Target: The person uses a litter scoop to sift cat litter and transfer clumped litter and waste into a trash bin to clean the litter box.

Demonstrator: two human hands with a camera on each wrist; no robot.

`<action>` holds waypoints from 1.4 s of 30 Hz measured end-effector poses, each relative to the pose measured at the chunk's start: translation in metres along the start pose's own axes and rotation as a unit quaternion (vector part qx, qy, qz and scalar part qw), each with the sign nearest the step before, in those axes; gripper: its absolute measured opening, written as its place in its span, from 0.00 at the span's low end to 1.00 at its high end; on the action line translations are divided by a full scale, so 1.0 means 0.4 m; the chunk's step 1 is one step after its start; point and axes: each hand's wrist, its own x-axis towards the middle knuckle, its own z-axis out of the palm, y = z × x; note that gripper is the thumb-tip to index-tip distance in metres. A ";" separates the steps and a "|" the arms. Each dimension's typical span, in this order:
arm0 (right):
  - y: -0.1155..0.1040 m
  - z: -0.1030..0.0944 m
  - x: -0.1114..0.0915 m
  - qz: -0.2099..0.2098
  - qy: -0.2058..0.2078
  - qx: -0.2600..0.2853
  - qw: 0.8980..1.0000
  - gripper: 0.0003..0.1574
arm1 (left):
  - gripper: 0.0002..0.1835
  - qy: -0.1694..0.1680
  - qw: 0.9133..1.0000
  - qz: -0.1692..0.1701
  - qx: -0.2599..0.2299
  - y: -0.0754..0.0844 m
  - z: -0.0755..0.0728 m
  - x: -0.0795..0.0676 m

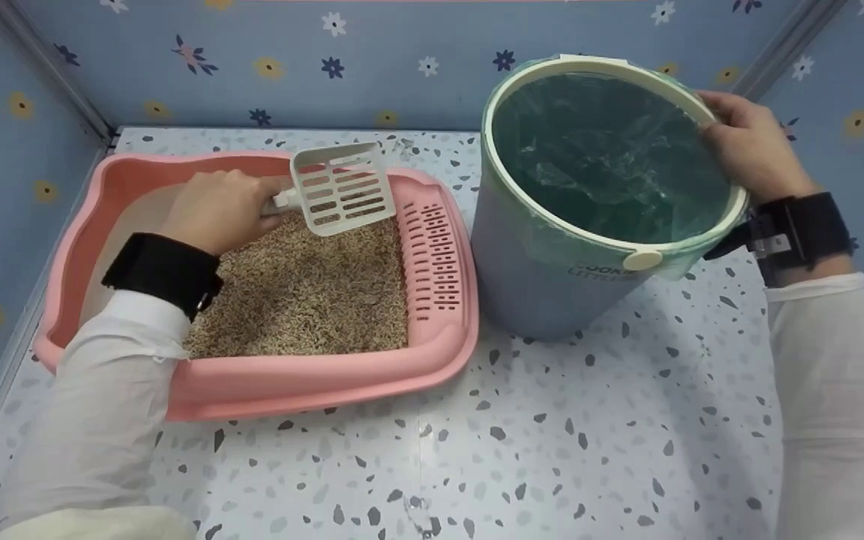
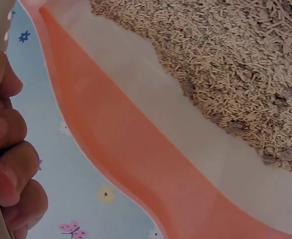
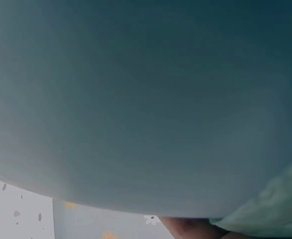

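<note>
My left hand (image 1: 223,210) grips the handle of a pale slotted litter scoop (image 1: 346,187), held over the pink litter box (image 1: 319,382). Curled fingers (image 2: 14,174) show around the handle in the left wrist view. Below the scoop lies a bed of tan pellet litter (image 1: 312,292), with a few darker clumps (image 2: 235,127) near its edge. On the right, my right hand (image 1: 758,146) holds the cream rim of a grey-blue bin (image 1: 537,285), thumb on the inner side. A translucent green bag (image 1: 612,157) lines the bin and folds over its rim.
Speckled white flooring (image 1: 439,457) runs under both containers. Blue flowered panels (image 1: 297,67) stand behind and at both sides. The box's slotted pink ledge (image 1: 432,262) is right beside the bin. In the right wrist view, the bin's wall fills most of the picture.
</note>
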 end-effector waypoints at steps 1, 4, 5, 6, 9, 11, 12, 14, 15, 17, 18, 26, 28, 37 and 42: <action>0.000 0.001 0.001 -0.001 0.000 0.000 1.000 0.30 | 0.08 -0.011 1.000 -0.004 -0.003 -0.007 0.006 -0.002; -0.002 0.002 0.005 -0.001 -0.002 0.002 1.000 0.29 | 0.07 -0.042 0.999 -0.012 0.000 -0.029 0.026 -0.007; -0.003 0.002 0.006 -0.001 -0.003 0.002 1.000 0.29 | 0.07 -0.055 0.998 -0.012 0.003 -0.036 0.032 -0.009; -0.003 0.002 0.006 -0.002 -0.002 -0.001 1.000 0.29 | 0.06 -0.069 0.998 -0.011 0.009 -0.043 0.037 -0.011; -0.003 0.001 0.006 -0.002 0.000 -0.006 1.000 0.30 | 0.06 -0.109 0.994 -0.010 0.027 -0.061 0.051 -0.011; -0.001 0.001 0.004 -0.005 0.003 -0.012 1.000 0.30 | 0.06 -0.136 0.990 -0.012 0.028 -0.070 0.057 -0.010; -0.001 0.001 0.004 -0.006 0.004 -0.014 1.000 0.30 | 0.06 -0.150 0.988 -0.015 0.024 -0.073 0.061 -0.009; -0.001 0.001 0.004 -0.005 0.004 -0.010 1.000 0.30 | 0.06 -0.181 0.983 -0.023 0.003 -0.080 0.068 -0.009; -0.001 0.001 0.004 -0.004 0.004 -0.008 1.000 0.29 | 0.06 -0.197 0.980 -0.028 -0.013 -0.083 0.072 -0.010; -0.002 0.002 0.004 -0.004 0.004 -0.004 1.000 0.29 | 0.08 -0.221 0.974 -0.040 -0.038 -0.091 0.081 -0.012; -0.002 0.003 0.004 -0.005 0.004 -0.004 1.000 0.29 | 0.10 -0.231 0.971 -0.048 -0.049 -0.095 0.086 -0.014; -0.002 0.004 0.002 -0.015 0.006 -0.024 1.000 0.29 | 0.16 -0.233 0.969 -0.068 -0.035 -0.133 0.124 -0.025; -0.001 0.003 0.000 -0.016 0.006 -0.029 0.999 0.29 | 0.16 -0.229 0.971 -0.067 -0.025 -0.135 0.130 -0.025; 0.005 0.002 0.000 -0.019 0.007 -0.027 0.999 0.29 | 0.08 -0.239 0.966 -0.083 -0.049 -0.134 0.156 -0.022; 0.006 0.003 0.002 -0.017 0.008 -0.023 1.000 0.29 | 0.07 -0.275 0.953 -0.109 -0.069 -0.127 0.158 -0.023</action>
